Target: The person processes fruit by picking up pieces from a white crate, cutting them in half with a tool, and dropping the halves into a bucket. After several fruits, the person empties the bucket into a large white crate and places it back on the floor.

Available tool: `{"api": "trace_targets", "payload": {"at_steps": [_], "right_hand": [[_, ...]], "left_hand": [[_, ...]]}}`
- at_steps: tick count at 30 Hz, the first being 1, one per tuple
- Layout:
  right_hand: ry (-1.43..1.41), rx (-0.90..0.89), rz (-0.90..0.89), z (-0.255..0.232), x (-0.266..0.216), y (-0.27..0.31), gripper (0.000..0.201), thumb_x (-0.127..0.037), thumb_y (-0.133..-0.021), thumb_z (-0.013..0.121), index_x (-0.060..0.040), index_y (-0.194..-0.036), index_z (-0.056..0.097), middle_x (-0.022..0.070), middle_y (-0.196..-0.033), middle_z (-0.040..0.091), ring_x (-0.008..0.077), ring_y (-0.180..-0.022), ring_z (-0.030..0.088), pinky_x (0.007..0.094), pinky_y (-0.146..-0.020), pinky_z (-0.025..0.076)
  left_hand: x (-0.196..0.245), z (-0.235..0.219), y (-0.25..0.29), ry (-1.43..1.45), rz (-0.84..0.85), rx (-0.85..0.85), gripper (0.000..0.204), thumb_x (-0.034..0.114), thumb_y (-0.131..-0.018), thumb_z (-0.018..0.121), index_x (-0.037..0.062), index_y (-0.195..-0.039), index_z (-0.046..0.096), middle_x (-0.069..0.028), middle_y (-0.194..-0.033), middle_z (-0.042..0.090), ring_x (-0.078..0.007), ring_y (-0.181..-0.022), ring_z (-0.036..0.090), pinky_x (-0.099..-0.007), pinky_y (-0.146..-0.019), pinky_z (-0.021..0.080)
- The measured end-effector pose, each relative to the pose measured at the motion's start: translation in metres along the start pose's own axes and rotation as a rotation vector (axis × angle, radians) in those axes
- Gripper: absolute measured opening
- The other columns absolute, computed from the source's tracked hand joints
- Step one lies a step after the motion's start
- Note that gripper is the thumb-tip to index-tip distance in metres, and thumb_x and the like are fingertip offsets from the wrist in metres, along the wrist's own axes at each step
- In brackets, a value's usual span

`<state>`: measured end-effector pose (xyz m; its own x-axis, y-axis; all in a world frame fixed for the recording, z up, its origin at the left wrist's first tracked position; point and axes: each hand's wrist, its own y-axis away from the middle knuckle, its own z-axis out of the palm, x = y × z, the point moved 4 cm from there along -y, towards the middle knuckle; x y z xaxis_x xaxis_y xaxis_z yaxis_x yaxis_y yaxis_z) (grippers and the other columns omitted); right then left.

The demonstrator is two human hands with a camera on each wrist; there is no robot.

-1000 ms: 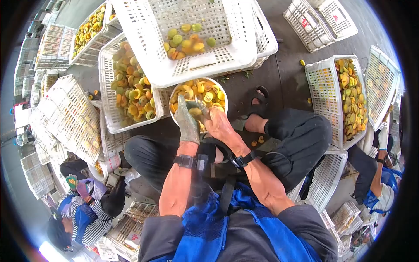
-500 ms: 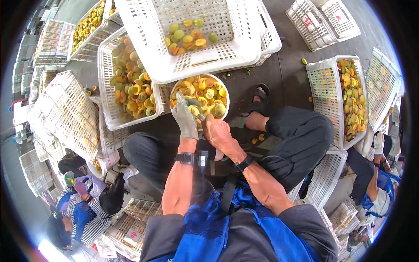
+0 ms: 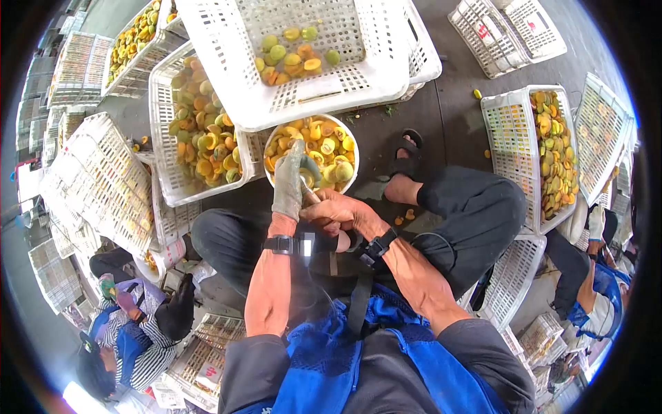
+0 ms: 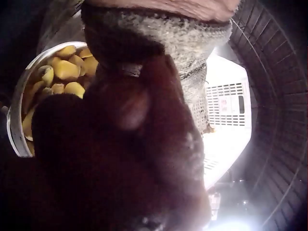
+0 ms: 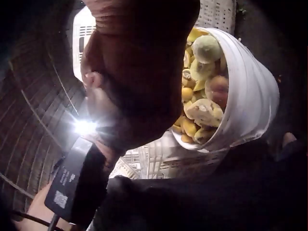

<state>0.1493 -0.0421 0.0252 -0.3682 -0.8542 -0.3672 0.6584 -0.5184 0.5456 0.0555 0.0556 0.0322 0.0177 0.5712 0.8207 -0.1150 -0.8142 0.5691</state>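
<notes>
My gloved left hand (image 3: 288, 185) is over the near left edge of a white bucket (image 5: 252, 94) and holds a fruit, mostly hidden by the glove. Close against it, my bare right hand (image 3: 339, 210) has its fingers curled around a small, slim tool (image 3: 310, 196) pointing at the left palm; its kind cannot be told. Yellow and greenish peach pieces (image 3: 324, 141) fill the bucket, many of them halved. In the left wrist view the bare hand (image 4: 120, 159) is dark and covers the middle. The right wrist view shows the hand (image 5: 139, 72) in shadow beside the bucket.
A white crate (image 3: 324, 103) holding a few peaches stands just beyond the bucket. Fuller crates stand to the left (image 3: 160, 138) and right (image 3: 507, 131). My sandalled foot (image 3: 407, 155) is right of the bucket. Other people sit at lower left (image 3: 141, 345) and far right (image 3: 593, 290).
Both hands have drawn down and slightly left, toward my body. The right hand has turned, its fingers now curled in beside the left palm. Crates and bucket stay put.
</notes>
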Motion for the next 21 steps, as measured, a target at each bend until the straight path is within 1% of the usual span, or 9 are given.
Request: {"api": "trace_targets", "payload": {"at_steps": [2,4,6,7,8,12,13,18,21], "right_hand": [[-0.048,-0.05,0.025,-0.006,0.003,-0.005,0.016,-0.018,-0.094,0.069,-0.0086,-0.089,0.057,-0.0039,-0.053,0.043,0.0065,-0.038,0.036,0.0257,-0.036,0.029],[0.159,0.117,-0.017,-0.015,0.002,-0.006,0.017,-0.02,-0.095,0.069,-0.0096,-0.088,0.057,-0.0045,-0.053,0.043,0.0064,-0.038,0.035,0.0258,-0.037,0.028],[0.244,0.248,-0.075,-0.02,-0.008,-0.002,0.018,-0.021,-0.095,0.069,-0.01,-0.085,0.058,-0.0051,-0.053,0.042,0.0064,-0.038,0.035,0.0259,-0.037,0.027],[0.229,0.281,-0.102,-0.018,-0.016,-0.001,0.019,-0.021,-0.095,0.069,-0.01,-0.084,0.058,-0.0054,-0.053,0.042,0.0065,-0.038,0.035,0.026,-0.037,0.027],[0.208,0.313,-0.12,-0.017,-0.017,0.0,0.02,-0.021,-0.094,0.069,-0.01,-0.083,0.058,-0.0058,-0.052,0.042,0.0066,-0.038,0.035,0.026,-0.037,0.026],[0.18,0.36,-0.194,-0.033,-0.038,0.014,0.027,-0.019,-0.092,0.071,-0.0105,-0.072,0.053,-0.0057,-0.052,0.042,0.007,-0.037,0.035,0.0258,-0.036,0.027],[0.145,0.381,-0.19,-0.035,-0.042,0.023,0.029,-0.018,-0.092,0.071,-0.0116,-0.071,0.052,-0.0055,-0.053,0.043,0.0063,-0.038,0.035,0.0254,-0.036,0.027],[0.132,0.439,-0.248,-0.054,-0.035,0.02,0.026,-0.018,-0.094,0.07,-0.0076,-0.075,0.057,-0.0048,-0.054,0.043,0.0063,-0.04,0.037,0.0255,-0.038,0.028],[0.156,0.462,-0.245,-0.059,-0.031,0.021,0.025,-0.019,-0.094,0.071,-0.0053,-0.078,0.059,-0.0043,-0.054,0.044,0.0068,-0.04,0.039,0.0253,-0.039,0.029]], "left_hand": [[-0.003,-0.005,-0.009,0.036,-0.022,0.031,0.061,0.047,-0.105,0.052,0.0047,-0.062,0.062,-0.0071,-0.054,0.059,-0.0141,-0.046,0.053,-0.0253,-0.044,0.04],[-0.007,-0.029,-0.027,0.187,0.215,0.184,0.061,0.048,-0.105,0.049,0.0036,-0.068,0.065,-0.007,-0.057,0.061,-0.0143,-0.046,0.054,-0.0247,-0.044,0.041],[0.023,-0.05,-0.021,0.171,0.134,0.301,0.057,0.046,-0.108,0.046,0.0043,-0.075,0.064,-0.0065,-0.061,0.062,-0.0138,-0.05,0.056,-0.0264,-0.048,0.046],[0.013,-0.079,-0.042,0.244,0.234,0.305,0.061,0.05,-0.108,0.043,0.0048,-0.075,0.066,-0.0073,-0.065,0.063,-0.0157,-0.051,0.058,-0.0264,-0.047,0.048],[0.028,-0.091,-0.038,0.305,0.264,0.325,0.057,0.048,-0.109,0.043,0.001,-0.089,0.069,-0.0089,-0.069,0.066,-0.016,-0.054,0.061,-0.0266,-0.051,0.05],[0.07,-0.128,-0.034,0.282,0.357,0.492,0.049,0.044,-0.109,0.045,-0.0001,-0.108,0.067,-0.011,-0.086,0.072,-0.0187,-0.074,0.069,-0.031,-0.067,0.058],[0.075,-0.131,-0.034,0.372,0.374,0.505,0.05,0.044,-0.108,0.05,0.0025,-0.091,0.07,-0.0076,-0.084,0.07,-0.016,-0.077,0.068,-0.0279,-0.071,0.057],[0.068,-0.145,-0.043,0.429,0.377,0.433,0.052,0.046,-0.108,0.049,0.0017,-0.091,0.07,-0.0077,-0.082,0.07,-0.0164,-0.071,0.067,-0.0284,-0.068,0.057],[0.077,-0.117,-0.025,0.425,0.368,0.407,0.057,0.049,-0.108,0.047,0.0009,-0.088,0.069,-0.0087,-0.077,0.068,-0.0142,-0.062,0.062,-0.027,-0.063,0.053]]}}
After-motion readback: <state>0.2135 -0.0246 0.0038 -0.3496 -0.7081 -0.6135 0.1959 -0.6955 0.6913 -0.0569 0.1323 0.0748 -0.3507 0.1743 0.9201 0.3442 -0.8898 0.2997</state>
